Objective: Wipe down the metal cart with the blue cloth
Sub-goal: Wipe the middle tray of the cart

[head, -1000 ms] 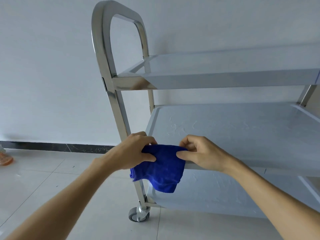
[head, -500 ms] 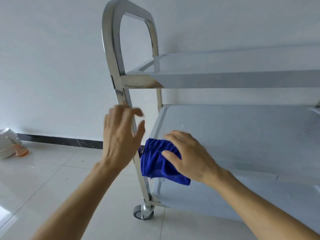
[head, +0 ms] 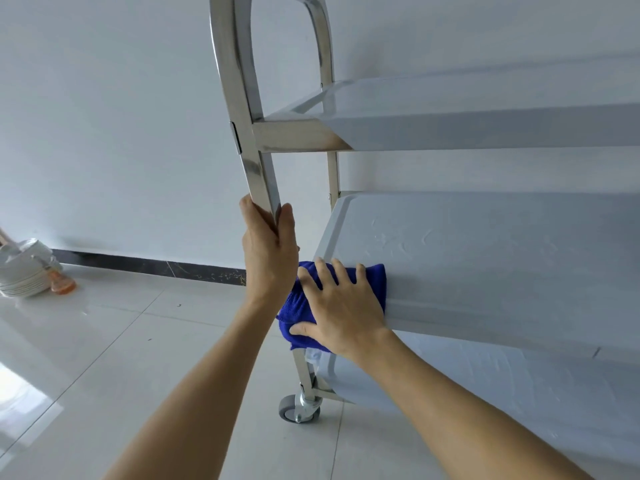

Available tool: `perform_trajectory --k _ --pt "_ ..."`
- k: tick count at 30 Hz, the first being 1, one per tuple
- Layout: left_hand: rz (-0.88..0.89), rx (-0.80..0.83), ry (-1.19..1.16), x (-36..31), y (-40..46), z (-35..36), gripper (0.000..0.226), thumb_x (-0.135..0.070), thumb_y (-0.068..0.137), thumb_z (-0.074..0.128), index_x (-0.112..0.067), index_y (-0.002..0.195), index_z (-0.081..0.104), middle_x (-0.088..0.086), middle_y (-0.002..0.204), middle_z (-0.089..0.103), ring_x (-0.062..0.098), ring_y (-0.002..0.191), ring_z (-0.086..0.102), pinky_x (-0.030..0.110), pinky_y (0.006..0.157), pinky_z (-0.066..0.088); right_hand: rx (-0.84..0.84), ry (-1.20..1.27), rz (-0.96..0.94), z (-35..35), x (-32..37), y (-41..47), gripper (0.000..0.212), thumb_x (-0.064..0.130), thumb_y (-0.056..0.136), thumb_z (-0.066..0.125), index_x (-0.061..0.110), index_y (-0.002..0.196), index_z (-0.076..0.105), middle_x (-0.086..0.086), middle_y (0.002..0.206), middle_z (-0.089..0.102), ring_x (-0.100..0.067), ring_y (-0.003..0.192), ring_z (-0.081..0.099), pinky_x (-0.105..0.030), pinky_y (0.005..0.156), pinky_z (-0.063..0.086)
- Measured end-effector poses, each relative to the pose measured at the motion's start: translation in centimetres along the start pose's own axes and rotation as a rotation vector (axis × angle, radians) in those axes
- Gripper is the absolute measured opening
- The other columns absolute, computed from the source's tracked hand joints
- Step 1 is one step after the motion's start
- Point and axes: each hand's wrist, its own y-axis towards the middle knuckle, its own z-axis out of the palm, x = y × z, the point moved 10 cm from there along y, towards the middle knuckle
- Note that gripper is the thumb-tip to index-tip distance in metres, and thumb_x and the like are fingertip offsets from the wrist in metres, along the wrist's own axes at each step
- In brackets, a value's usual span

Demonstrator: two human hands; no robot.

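A three-shelf metal cart (head: 485,126) fills the right side, its shiny upright post (head: 242,98) rising at centre. My left hand (head: 268,251) grips that post just above the middle shelf. The blue cloth (head: 375,280) lies folded on the near left corner of the middle shelf (head: 502,258), partly hanging over its edge. My right hand (head: 341,311) presses flat on the cloth with fingers spread and straight, covering most of it.
A grey caster wheel (head: 299,408) sits under the cart's near left corner on the glossy tiled floor (head: 104,358). A stack of white dishes (head: 22,271) and an orange object (head: 62,282) stand at the far left by the white wall.
My left hand let go of the cloth, rose and took hold of the upright post. My right hand flattened onto the cloth and slid it onto the middle shelf corner.
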Motion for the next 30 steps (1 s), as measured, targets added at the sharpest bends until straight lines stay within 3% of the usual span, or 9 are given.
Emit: perform_trajectory --k 3,7,12,14,18,20,22,27,30 --pt "0.028 0.008 0.008 0.1 0.0 0.2 0.026 -0.028 0.099 0.047 -0.039 0.084 0.029 0.02 0.077 0.054 0.032 0.052 0.054 0.019 0.041 0.042 -0.032 0.005 -0.07 -0.7 -1.8 -2.0 0.084 0.065 0.088 0.055 0.022 0.152 0.023 -0.011 0.158 0.032 -0.033 0.141 0.034 -0.055 0.112 0.029" --pt "0.059 -0.004 0.012 -0.2 -0.1 0.3 0.027 -0.027 0.1 0.047 -0.038 0.084 0.028 0.02 0.075 0.053 0.031 0.05 0.053 0.016 0.043 0.042 -0.174 -0.067 -0.064 -2.4 -8.1 -7.7 0.077 0.06 0.077 0.073 0.021 0.14 0.053 -0.004 0.142 0.056 -0.026 0.127 0.057 -0.047 0.101 0.047" --pt "0.045 -0.035 0.024 -0.2 -0.2 0.2 0.024 -0.025 0.1 0.047 -0.035 0.088 0.029 0.02 0.075 0.052 0.027 0.049 0.053 0.016 0.043 0.042 -0.244 -0.123 0.041 -2.6 -12.3 -11.1 0.082 0.057 0.066 0.083 0.017 0.134 0.061 -0.009 0.136 0.062 -0.029 0.121 0.063 -0.051 0.095 0.051" --pt "0.04 -0.047 0.039 -0.4 -0.3 0.1 0.023 -0.024 0.1 0.046 -0.032 0.089 0.028 0.019 0.075 0.052 0.026 0.048 0.052 0.019 0.043 0.042 -0.17 -0.108 0.069 -2.1 -10.5 -9.2 0.086 0.061 0.068 0.078 0.016 0.138 0.056 -0.012 0.139 0.059 -0.032 0.124 0.059 -0.055 0.097 0.048" --pt "0.018 -0.034 0.06 -0.4 -0.6 0.3 0.019 -0.027 0.101 0.046 -0.023 0.095 0.029 0.016 0.073 0.056 0.017 0.048 0.056 0.025 0.044 0.047 -0.03 -0.021 0.01 -0.6 -4.1 -3.7 0.089 0.061 0.084 0.062 0.018 0.152 0.023 -0.014 0.157 0.033 -0.036 0.142 0.033 -0.06 0.112 0.027" --pt "-0.004 -0.016 0.077 0.0 -0.6 0.3 0.02 -0.031 0.101 0.047 -0.024 0.094 0.029 0.015 0.073 0.057 0.012 0.048 0.058 0.035 0.044 0.05 -0.025 -0.005 -0.007 -0.4 -2.1 -2.1 0.089 0.055 0.088 0.063 0.018 0.153 0.016 -0.017 0.159 0.028 -0.04 0.145 0.027 -0.063 0.114 0.023" --pt "-0.01 -0.001 0.085 0.2 -0.5 0.2 0.021 -0.031 0.1 0.048 -0.025 0.094 0.029 0.011 0.073 0.056 0.011 0.048 0.059 0.036 0.044 0.051 -0.01 0.0 -0.013 -0.3 -1.8 -2.0 0.087 0.048 0.09 0.065 0.019 0.154 0.015 -0.016 0.16 0.026 -0.039 0.146 0.025 -0.063 0.116 0.022" --pt "0.022 0.011 0.054 0.4 -0.4 0.3 0.022 -0.03 0.099 0.049 -0.023 0.095 0.029 0.002 0.07 0.055 0.011 0.046 0.059 0.02 0.043 0.046 -0.154 -0.024 -0.069 -2.2 -8.0 -7.8 0.082 0.038 0.072 0.076 0.026 0.146 0.043 -0.004 0.149 0.049 -0.028 0.133 0.049 -0.048 0.107 0.04" --pt "0.011 0.017 0.053 0.4 -0.5 0.2 0.022 -0.032 0.098 0.049 -0.03 0.088 0.029 0.0 0.071 0.055 0.012 0.048 0.061 0.019 0.045 0.047 -0.257 -0.088 -0.044 -3.6 -14.8 -13.7 0.086 0.037 0.058 0.078 0.025 0.14 0.055 -0.001 0.141 0.058 -0.024 0.124 0.06 -0.043 0.1 0.048"
